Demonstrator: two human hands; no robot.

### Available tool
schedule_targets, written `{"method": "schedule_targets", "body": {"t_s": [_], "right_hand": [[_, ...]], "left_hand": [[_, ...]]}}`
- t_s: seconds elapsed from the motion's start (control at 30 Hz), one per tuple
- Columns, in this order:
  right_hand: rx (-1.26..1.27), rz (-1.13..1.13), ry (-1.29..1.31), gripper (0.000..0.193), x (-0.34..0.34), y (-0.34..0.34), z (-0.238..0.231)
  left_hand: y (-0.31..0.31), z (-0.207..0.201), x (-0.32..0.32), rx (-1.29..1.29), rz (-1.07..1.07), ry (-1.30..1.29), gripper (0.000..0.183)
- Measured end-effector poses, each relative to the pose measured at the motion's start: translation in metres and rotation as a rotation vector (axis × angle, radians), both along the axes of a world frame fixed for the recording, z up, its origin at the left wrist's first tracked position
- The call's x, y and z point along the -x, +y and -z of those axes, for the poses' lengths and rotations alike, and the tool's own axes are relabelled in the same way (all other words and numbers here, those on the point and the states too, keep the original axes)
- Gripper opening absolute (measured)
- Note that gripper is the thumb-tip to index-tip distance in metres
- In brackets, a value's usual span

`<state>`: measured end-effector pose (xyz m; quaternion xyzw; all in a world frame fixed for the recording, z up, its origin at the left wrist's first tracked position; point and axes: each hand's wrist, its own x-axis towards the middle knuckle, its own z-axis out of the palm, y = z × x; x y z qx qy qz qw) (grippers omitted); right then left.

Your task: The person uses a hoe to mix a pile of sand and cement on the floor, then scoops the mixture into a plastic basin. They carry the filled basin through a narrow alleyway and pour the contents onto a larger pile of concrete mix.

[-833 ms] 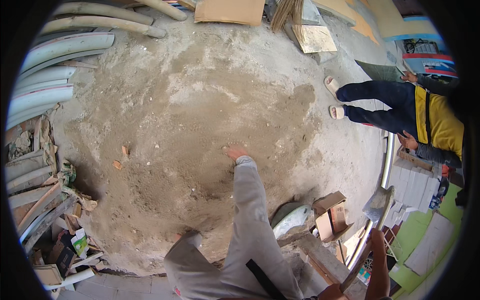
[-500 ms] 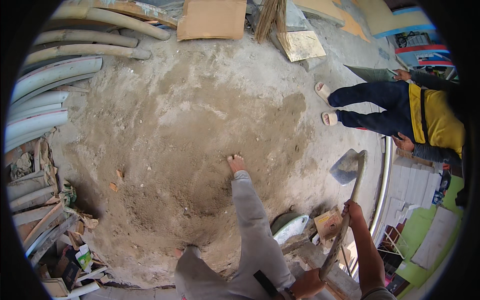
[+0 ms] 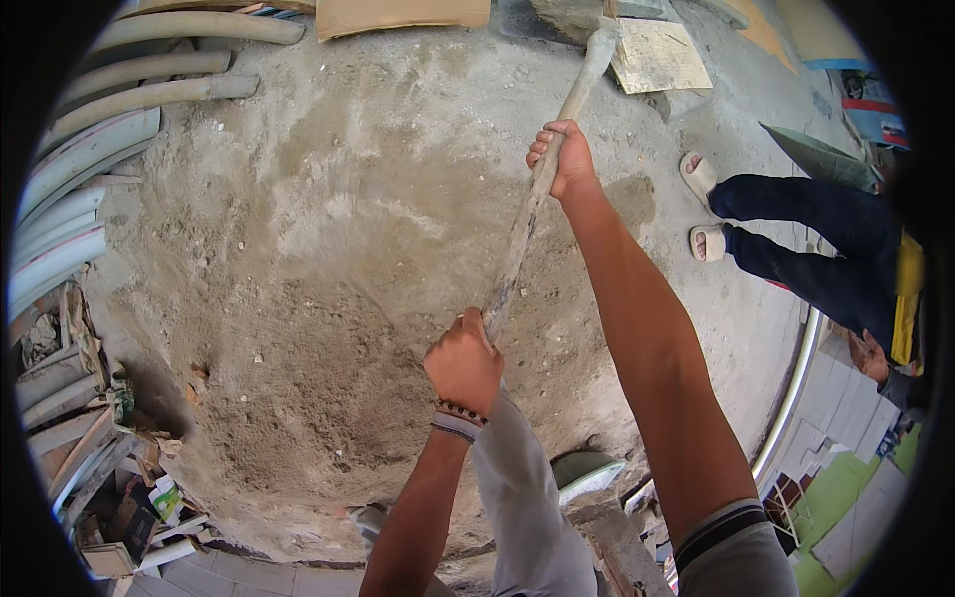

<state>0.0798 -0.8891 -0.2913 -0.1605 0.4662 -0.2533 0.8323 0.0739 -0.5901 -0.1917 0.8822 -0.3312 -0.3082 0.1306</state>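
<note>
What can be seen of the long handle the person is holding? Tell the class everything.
The long handle looks wooden: pale, slightly crooked, with dark stains along its lower stretch. It slants up and rightward over sandy ground. The left grip holds it near the lower visible end, the right grip higher up. Its far end is unclear.

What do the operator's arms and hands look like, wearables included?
Left grip: ungloved hand; dark beaded bracelet and a pale striped band at the wrist; sleeve out of view. Right grip: ungloved hand, nothing visible on the wrist; short grey sleeve with dark striping near the hem.
</note>
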Motion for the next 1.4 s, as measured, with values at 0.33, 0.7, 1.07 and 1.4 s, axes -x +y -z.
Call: {"method": "schedule_targets", "body": {"t_s": [0.33, 0.7, 1.07, 1.4], "right_hand": [[0.045, -0.161, 0.458, 0.016, -0.047, 0.019, 0.044], [0.118, -0.307, 0.726, 0.016, -0.034, 0.191, 0.021], [-0.201, -0.233, 0.722, 0.016, -0.005, 0.567, -0.006], [-0.95, -0.097, 0.353, 0.025, 0.016, 0.76, -0.16]], "left_hand": [[0.03, 0.011, -0.053, 0.027, 0.013, 0.178, 0.035], [0.188, -0.04, -0.049, 0.037, -0.014, 0.332, 0.027], [0.514, -0.134, -0.063, -0.322, 0.114, 0.291, 0.024], [0.681, -0.275, -0.067, -0.452, 0.121, -0.154, 0.009]]}}
